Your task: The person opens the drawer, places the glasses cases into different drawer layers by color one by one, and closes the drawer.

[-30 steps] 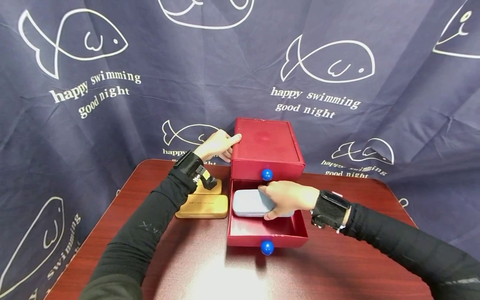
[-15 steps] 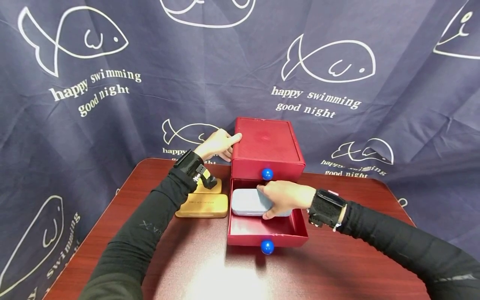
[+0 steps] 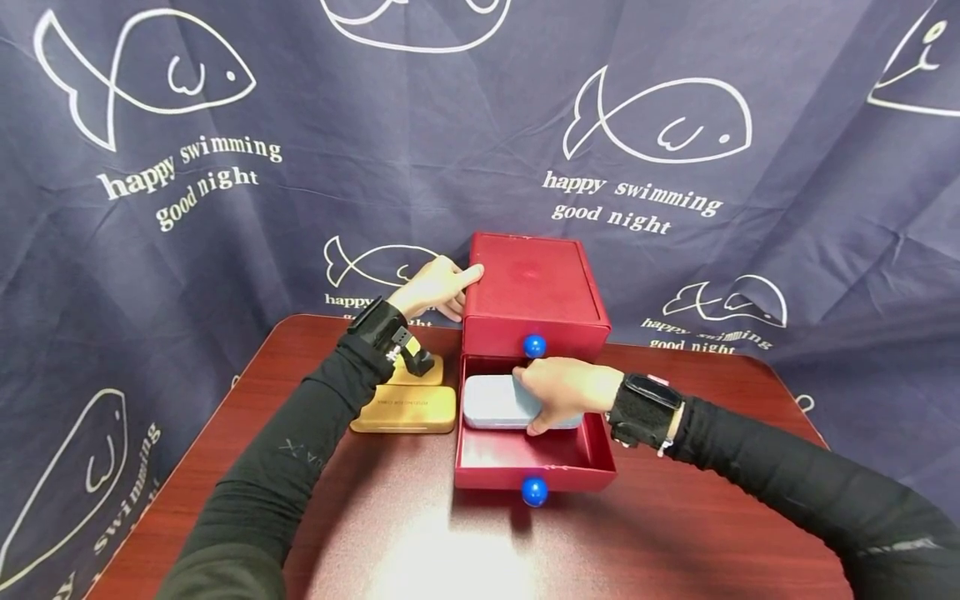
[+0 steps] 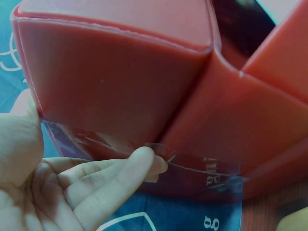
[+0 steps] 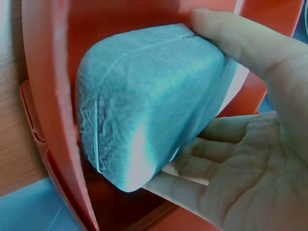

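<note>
A red drawer box stands on the table, its lower drawer pulled out. My left hand holds the box's left edge, thumb on the top; in the left wrist view its fingers lie against the side wall. Inside the drawer, my right hand grips a light-blue glasses case, covering its right part. In the right wrist view the thumb lies on one side of the case and the fingers on the other, close to the drawer wall.
Two yellow glasses cases lie on the table left of the drawer, the rear one partly hidden by my left wrist camera. Blue knobs mark both drawer fronts. A fish-print curtain hangs behind the table.
My right hand and the light-blue case have shifted slightly left within the drawer. The left hand and the red box hold their places.
</note>
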Tool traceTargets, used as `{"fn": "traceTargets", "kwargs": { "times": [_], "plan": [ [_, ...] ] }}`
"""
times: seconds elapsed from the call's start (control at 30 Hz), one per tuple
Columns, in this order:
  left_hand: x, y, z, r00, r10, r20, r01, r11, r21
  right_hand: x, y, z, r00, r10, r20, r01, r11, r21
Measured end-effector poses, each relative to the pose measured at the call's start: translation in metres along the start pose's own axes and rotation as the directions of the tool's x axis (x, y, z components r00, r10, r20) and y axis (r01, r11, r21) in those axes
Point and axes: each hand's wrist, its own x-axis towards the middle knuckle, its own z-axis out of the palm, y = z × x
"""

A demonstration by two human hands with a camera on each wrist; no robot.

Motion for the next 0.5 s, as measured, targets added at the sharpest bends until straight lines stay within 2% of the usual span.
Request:
{"fn": "traceTargets", "kwargs": {
  "times": [0.17,0.5],
  "plan": [
    [0.0004,-0.0003,0.0002,1.000,-0.005,-0.004,0.005,1.000,-0.004,0.0006,0.0003,0.0006,1.000,-0.002,-0.002,0.002,1.000,-0.002],
    [-0.0029,0.0006,0.0002,1.000,0.026,0.008,-0.026,1.000,0.000,0.0015,-0.0004,0.0040,1.000,0.000,-0.005,0.000,1.000,0.013]
  ]
}}
